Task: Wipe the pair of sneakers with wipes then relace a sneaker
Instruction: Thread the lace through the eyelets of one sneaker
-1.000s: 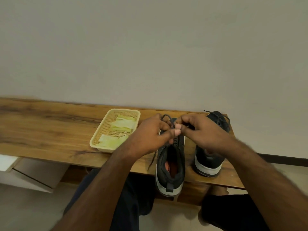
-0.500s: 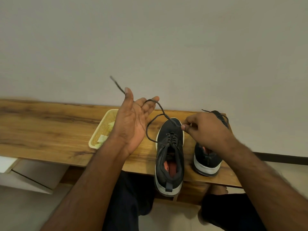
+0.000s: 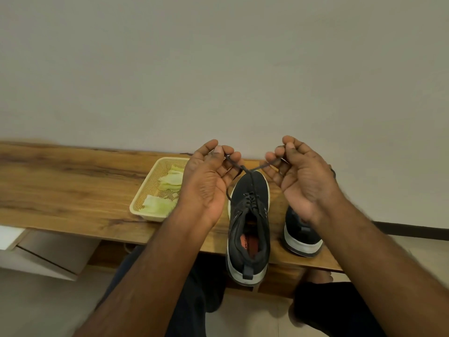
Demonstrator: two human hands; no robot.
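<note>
bare bench (image 3: 60, 190) left — basket (image 3: 145, 198), sneakers (image 3: 249, 215) crowd right

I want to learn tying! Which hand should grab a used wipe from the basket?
Left. The left hand is right beside the basket; the right hand is over the other sneaker. Both pinch the lace, so one must let go.

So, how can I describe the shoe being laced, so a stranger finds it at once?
Look at the wooden bench against the wall. Right of the basket stand two dark shoes. It is the left shoe, its heel hanging over the front edge, its lace pulled up by both hands.
</note>
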